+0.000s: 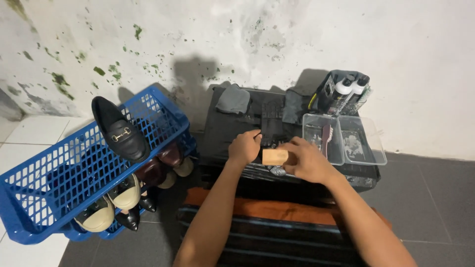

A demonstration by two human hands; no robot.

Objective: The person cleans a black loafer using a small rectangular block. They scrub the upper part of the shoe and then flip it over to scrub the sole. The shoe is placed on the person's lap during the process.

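Observation:
My right hand grips a small wooden brush block over the front of a low black-covered table. My left hand rests with curled fingers on a dark object lying on the table, just left of the brush; what the object is cannot be told. Both forearms reach forward over a striped dark and orange cloth on my lap.
A blue plastic crate on the left holds several shoes, with a black loafer on its rim. A grey cloth, two clear plastic containers with a brush inside, and white-capped bottles sit on the table. A stained white wall stands behind.

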